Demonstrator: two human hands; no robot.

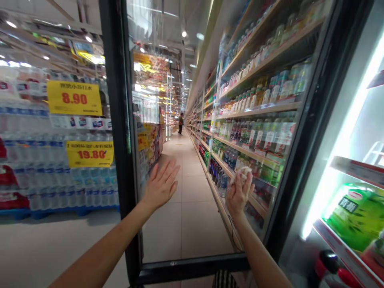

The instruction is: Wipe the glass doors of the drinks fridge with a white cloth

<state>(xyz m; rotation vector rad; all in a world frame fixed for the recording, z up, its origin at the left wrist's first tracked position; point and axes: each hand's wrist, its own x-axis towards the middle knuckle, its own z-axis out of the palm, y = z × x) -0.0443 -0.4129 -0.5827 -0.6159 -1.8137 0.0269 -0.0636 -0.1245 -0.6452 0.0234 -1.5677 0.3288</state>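
Note:
A glass door [192, 232] with a black frame stands in front of me, the aisle showing through the pane. My left hand [162, 180] lies flat against the glass at the left, fingers spread, holding nothing. Toward the right side of the pane, my right hand [239, 194] presses a crumpled white cloth [244, 171] to the glass. The fingers are bent over the cloth and hide part of it. Shelves of bottled drinks [255, 134] appear in the pane behind that hand.
At right, a lit cooler shelf [345, 248] holds a green drink package [357, 214]. Stacked bottled water [66, 196] with yellow price signs [74, 99] stands on blue pallets at left. A person [180, 123] is far down the tiled aisle.

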